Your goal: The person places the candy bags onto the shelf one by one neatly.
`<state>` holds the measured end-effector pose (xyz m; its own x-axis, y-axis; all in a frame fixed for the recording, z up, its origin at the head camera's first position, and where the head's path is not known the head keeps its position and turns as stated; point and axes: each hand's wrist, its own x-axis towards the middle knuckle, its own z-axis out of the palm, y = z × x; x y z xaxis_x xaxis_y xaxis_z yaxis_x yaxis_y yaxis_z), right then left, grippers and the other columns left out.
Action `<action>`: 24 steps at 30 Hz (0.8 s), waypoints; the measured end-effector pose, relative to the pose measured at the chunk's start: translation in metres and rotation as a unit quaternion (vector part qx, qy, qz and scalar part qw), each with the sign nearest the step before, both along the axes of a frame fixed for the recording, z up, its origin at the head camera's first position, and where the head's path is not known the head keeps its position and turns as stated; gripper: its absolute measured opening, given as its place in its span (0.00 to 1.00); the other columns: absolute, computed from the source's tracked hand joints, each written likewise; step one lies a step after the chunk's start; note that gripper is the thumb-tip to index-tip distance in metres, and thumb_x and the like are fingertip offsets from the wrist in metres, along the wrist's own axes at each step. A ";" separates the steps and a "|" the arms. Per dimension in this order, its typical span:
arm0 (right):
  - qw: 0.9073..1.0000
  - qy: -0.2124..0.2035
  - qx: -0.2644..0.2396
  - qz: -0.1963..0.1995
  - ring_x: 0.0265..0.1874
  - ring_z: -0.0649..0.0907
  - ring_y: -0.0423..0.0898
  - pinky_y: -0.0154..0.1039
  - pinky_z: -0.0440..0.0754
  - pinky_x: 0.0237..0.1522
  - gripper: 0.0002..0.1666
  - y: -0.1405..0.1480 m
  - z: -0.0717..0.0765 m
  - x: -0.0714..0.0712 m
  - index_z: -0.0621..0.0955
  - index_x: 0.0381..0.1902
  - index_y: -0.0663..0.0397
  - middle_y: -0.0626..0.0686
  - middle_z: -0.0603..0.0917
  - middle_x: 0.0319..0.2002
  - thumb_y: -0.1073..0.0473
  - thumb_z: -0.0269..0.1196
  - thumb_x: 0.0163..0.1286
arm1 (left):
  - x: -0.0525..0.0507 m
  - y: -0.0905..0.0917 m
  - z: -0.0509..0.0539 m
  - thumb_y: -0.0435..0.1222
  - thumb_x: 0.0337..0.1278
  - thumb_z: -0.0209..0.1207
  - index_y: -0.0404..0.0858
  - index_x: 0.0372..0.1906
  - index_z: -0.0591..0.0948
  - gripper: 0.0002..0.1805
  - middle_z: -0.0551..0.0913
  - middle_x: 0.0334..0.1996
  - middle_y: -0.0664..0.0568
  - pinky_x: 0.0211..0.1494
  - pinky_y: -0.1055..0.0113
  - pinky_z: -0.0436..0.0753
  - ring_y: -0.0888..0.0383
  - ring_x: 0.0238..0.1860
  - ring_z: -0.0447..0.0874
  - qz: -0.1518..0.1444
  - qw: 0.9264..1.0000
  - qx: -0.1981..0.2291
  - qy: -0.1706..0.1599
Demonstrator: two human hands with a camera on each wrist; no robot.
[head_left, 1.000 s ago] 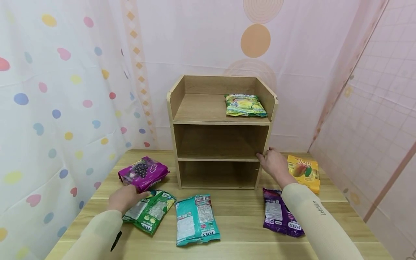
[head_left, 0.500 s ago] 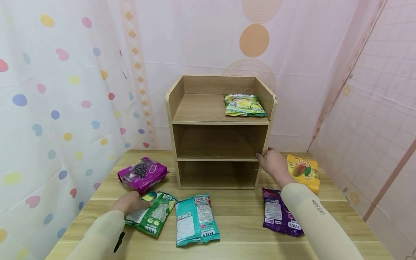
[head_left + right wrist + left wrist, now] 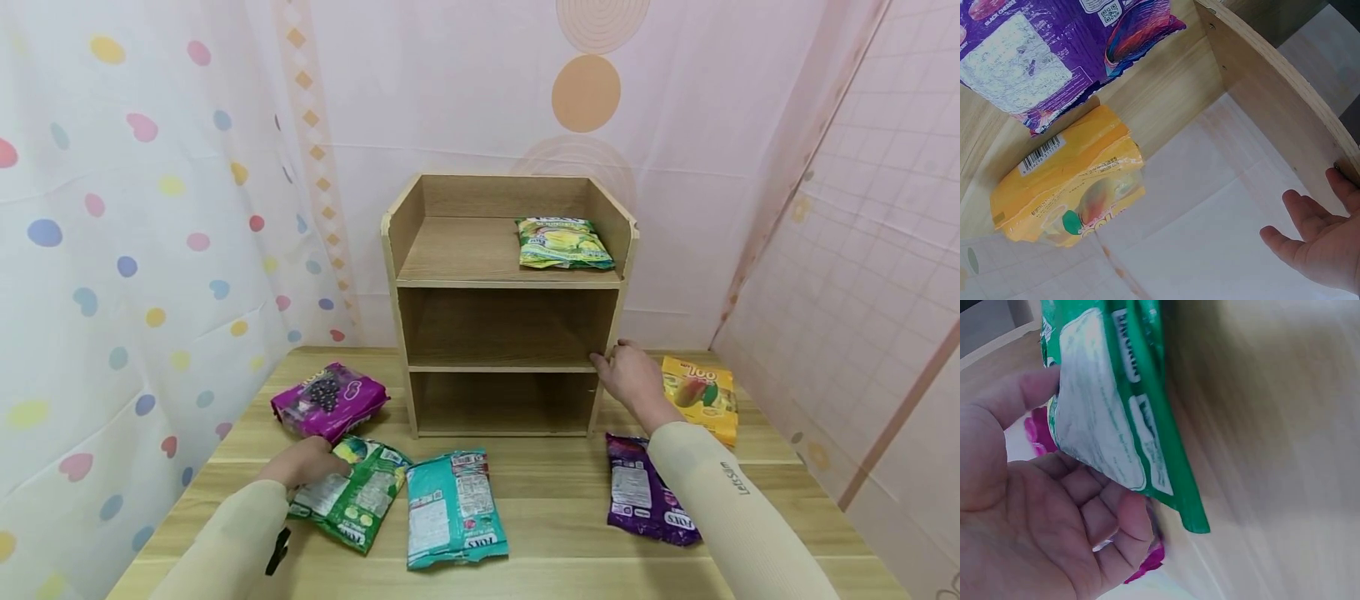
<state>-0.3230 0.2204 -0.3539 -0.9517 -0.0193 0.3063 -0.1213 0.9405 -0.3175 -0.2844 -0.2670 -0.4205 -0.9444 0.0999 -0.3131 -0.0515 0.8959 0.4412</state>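
In the head view my left hand [image 3: 303,465] is at the left edge of a green candy bag [image 3: 358,493] lying on the table. The left wrist view shows its thumb on the printed face and the fingers curled under the edge, pinching the bag. My right hand [image 3: 632,382] holds the right side panel of a small wooden shelf [image 3: 510,367], thumb at the front edge. In the right wrist view an index fingertip touches the panel's outer side while the other fingers [image 3: 1302,212] stand away from it.
A green-yellow bag [image 3: 564,243] lies on the shelf's top level. On the table [image 3: 555,508] are a magenta grape bag [image 3: 330,402], a teal bag [image 3: 454,510], a purple bag [image 3: 645,496] and a yellow mango bag [image 3: 699,398]. Curtains hang behind and at both sides.
My left hand has moved slightly right and further onto the green candy bag, which has shifted a little to the right. My right hand stays on the shelf panel.
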 end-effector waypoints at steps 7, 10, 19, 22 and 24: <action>1.000 0.009 0.002 0.000 0.59 0.78 0.64 0.59 0.79 0.50 0.28 0.000 0.000 -0.001 0.77 0.17 0.55 0.70 0.78 0.58 0.48 0.52 0.76 | -0.002 0.002 0.011 0.41 0.57 0.63 0.21 0.51 0.78 0.26 0.81 0.45 0.34 0.48 0.45 0.78 0.42 0.44 0.80 -0.043 0.998 0.000 0.035; 1.000 0.007 0.000 0.001 0.58 0.78 0.64 0.59 0.79 0.50 0.28 0.000 0.000 -0.001 0.77 0.16 0.55 0.70 0.77 0.59 0.48 0.52 0.76 | -0.002 0.003 0.017 0.41 0.57 0.65 0.20 0.51 0.76 0.28 0.80 0.47 0.32 0.50 0.43 0.78 0.37 0.48 0.79 -0.046 0.998 -0.006 0.038; 1.000 0.004 -0.002 0.004 0.60 0.77 0.63 0.59 0.79 0.51 0.29 0.000 0.000 -0.001 0.75 0.14 0.54 0.70 0.78 0.58 0.49 0.52 0.77 | 0.000 0.006 0.040 0.40 0.56 0.66 0.22 0.52 0.78 0.27 0.82 0.47 0.32 0.51 0.42 0.77 0.40 0.47 0.81 -0.049 0.997 -0.032 0.060; 1.000 0.002 -0.003 0.004 0.60 0.76 0.63 0.59 0.79 0.51 0.29 0.000 0.000 -0.001 0.75 0.15 0.54 0.70 0.78 0.59 0.49 0.52 0.77 | 0.001 0.008 0.047 0.40 0.56 0.66 0.22 0.52 0.78 0.26 0.82 0.46 0.33 0.51 0.41 0.77 0.41 0.45 0.81 -0.054 0.994 -0.053 0.077; 1.000 0.002 -0.003 0.003 0.60 0.76 0.63 0.59 0.79 0.51 0.29 0.000 0.000 -0.001 0.75 0.15 0.55 0.70 0.78 0.59 0.49 0.52 0.77 | 0.001 0.009 0.050 0.40 0.56 0.66 0.23 0.51 0.79 0.25 0.83 0.44 0.34 0.50 0.41 0.77 0.41 0.44 0.81 -0.061 0.991 -0.071 0.091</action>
<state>-0.3242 0.2209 -0.3542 -0.9501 -0.0242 0.3110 -0.1292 0.9380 -0.3217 -0.2829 -0.2579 -0.3703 -0.9705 0.1829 -0.1573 0.1292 0.9447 0.3015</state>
